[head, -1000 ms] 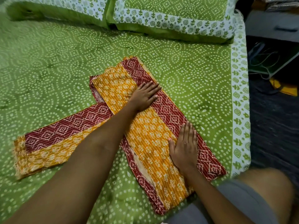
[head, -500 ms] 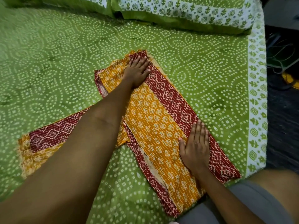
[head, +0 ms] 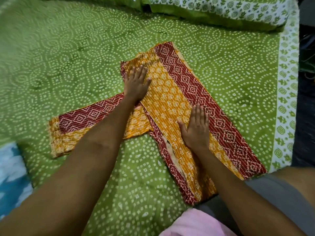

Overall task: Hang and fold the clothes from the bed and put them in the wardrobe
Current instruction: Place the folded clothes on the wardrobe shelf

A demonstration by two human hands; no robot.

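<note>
We press our left hand [head: 136, 83] and right hand [head: 196, 128], fingers flat and spread, gripping nothing | folded orange-and-maroon printed cotton garment [head: 172, 106] | lying on green dotted bedsheet [head: 68, 57]

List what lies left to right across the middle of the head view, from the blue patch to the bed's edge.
Blue patch → sideways strip of the yellow-and-red garment → left hand → right hand → garment's red border → bedsheet's white printed border.
</note>
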